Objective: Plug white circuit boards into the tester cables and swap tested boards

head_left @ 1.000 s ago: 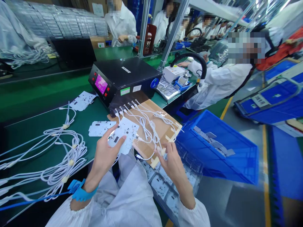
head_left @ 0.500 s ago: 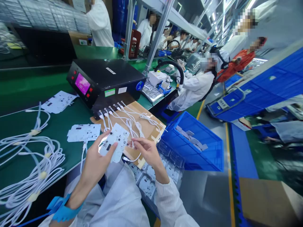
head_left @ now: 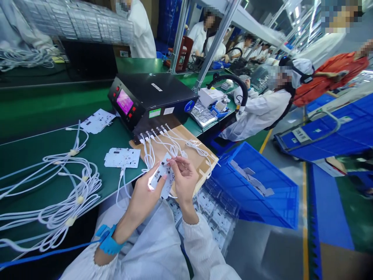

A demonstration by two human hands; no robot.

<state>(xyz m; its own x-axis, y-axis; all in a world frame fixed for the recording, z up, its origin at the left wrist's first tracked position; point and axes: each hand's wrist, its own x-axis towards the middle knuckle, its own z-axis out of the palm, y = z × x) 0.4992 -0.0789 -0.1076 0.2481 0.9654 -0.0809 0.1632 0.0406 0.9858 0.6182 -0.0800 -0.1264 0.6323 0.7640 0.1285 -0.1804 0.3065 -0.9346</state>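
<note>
A white circuit board (head_left: 159,175) is tilted between my hands above my lap. My left hand (head_left: 145,194) grips its left side, thumb on the face; a blue strap circles that wrist. My right hand (head_left: 184,175) is at the board's upper right, its thumb and index finger pinched together at the surface; whatever lies between them is too small to make out. Another white board (head_left: 122,158) lies on the green bench with a white cable plugged into its lower edge. Several white cables (head_left: 149,153) run from the black box (head_left: 157,91) over brown cardboard (head_left: 201,149).
Coiled white cables (head_left: 67,190) cover the bench's left side, and a further board (head_left: 97,121) lies behind them. A blue crate (head_left: 256,186) stands at the right, beside trays of boards (head_left: 215,217). A seated person in white (head_left: 262,111) is beyond.
The view has swung left, so the scene sits further right. My right hand has come from beside the board onto its upper part, and the board is more tilted.
</note>
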